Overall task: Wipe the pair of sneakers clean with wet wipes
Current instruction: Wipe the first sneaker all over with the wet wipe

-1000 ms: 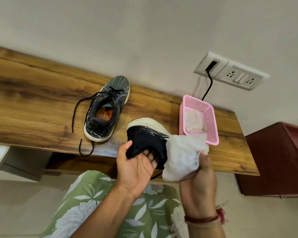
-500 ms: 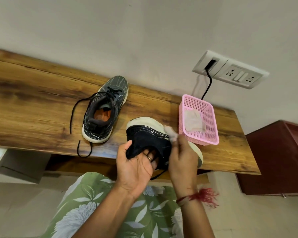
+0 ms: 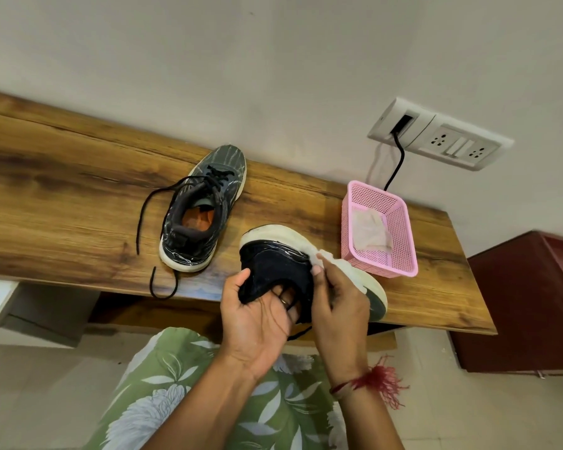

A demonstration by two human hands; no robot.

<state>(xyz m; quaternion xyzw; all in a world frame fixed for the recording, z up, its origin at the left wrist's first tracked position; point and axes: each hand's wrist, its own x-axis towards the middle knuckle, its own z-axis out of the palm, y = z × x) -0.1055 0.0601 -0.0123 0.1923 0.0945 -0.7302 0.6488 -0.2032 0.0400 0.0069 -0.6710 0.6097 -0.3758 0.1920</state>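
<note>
Two sneakers are counted — the standing sneaker point(image 3: 202, 209) on the tabletop point(image 3: 62, 196) and the lifted sneaker point(image 3: 273, 264). Two grips are seen, both bare hands: the left grip point(image 3: 257, 319) and the right grip point(image 3: 338, 306). Two wipes are found: the pinched wipe point(image 3: 324, 256), held in the right grip, and the basket wipe point(image 3: 369, 233), lying in the single pink basket point(image 3: 400, 254). One tabletop is present. One switch panel point(image 3: 441, 134) is mounted on the wall, with two sockets counted in it and one black cable point(image 3: 399, 165) plugged in. One dark red cabinet point(image 3: 527, 303) and one red thread wristband point(image 3: 371, 381) are noted — the latter worn on the right wrist.
</note>
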